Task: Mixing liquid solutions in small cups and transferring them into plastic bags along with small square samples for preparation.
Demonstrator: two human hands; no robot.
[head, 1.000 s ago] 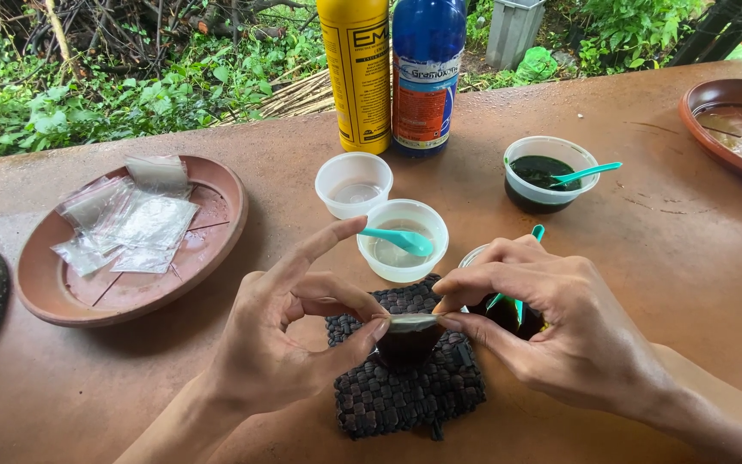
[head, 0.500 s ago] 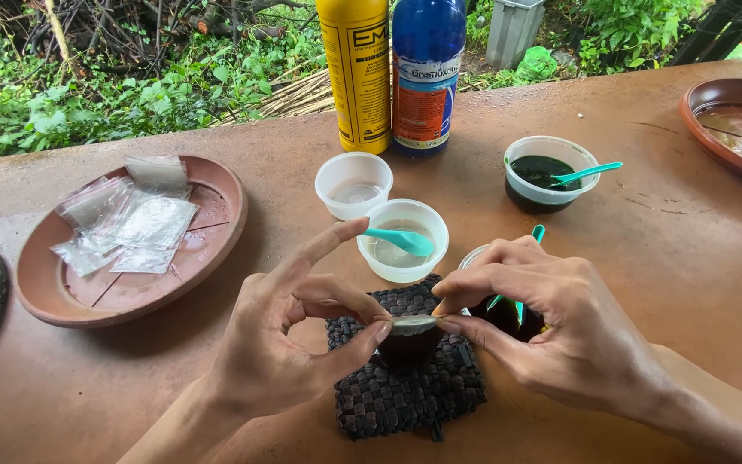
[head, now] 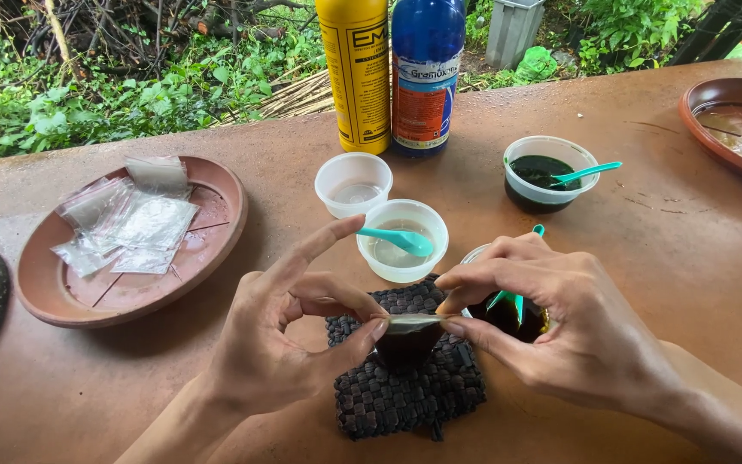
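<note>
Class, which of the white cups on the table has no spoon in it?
The empty-looking white cup nearest the yellow bottle; the other cups each hold a teal spoon.

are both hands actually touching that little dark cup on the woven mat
Touching. The head view shows the left hand and the right hand pinching the rim of the small dark cup from either side, fingertips pressed against it, above the woven mat.

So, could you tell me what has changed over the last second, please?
Nothing visibly moved. Left hand and right hand still pinch the small dark cup over the woven mat from both sides. The bowls, spoons, bottles and dish of packets lie as before.
</note>
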